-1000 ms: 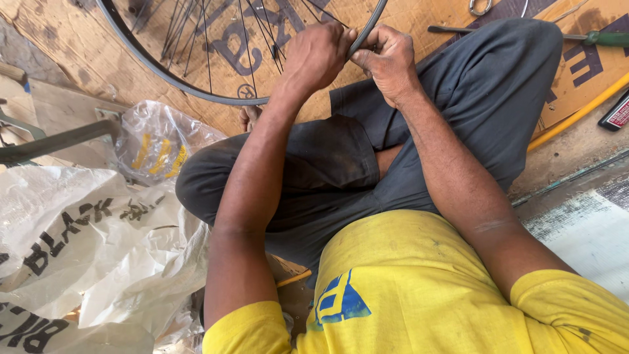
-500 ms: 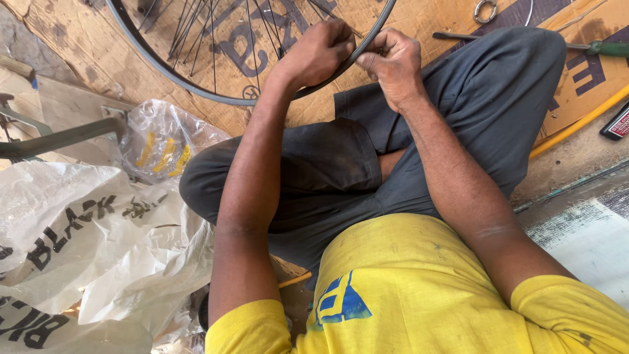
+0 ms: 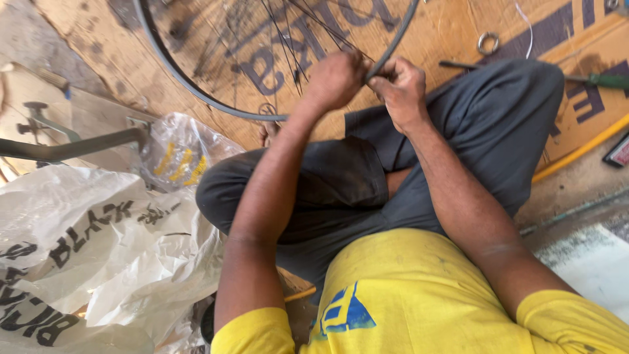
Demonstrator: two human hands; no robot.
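Spoke fitting at the bicycle wheel rim (image 3: 216,105) above the lap: left hand (image 3: 335,80) and right hand (image 3: 403,88) both closed on the rim's near edge, apparently seating a spoke (image 3: 288,39); next, steady fingertip turning.

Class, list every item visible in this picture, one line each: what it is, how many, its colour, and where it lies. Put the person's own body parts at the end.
dark metal bicycle wheel rim with thin spokes: one, black, top centre, on cardboard
flat brown printed cardboard sheet: one, brown, under the wheel
small metal ring: one, silver, top right
green-handled screwdriver: one, right edge
crumpled white plastic bags: several, white, lower left
clear plastic bag with yellow pieces: one, left of the knee
grey metal bar: one, left edge
left hand: gripping the rim
right hand: fingers pinching the rim
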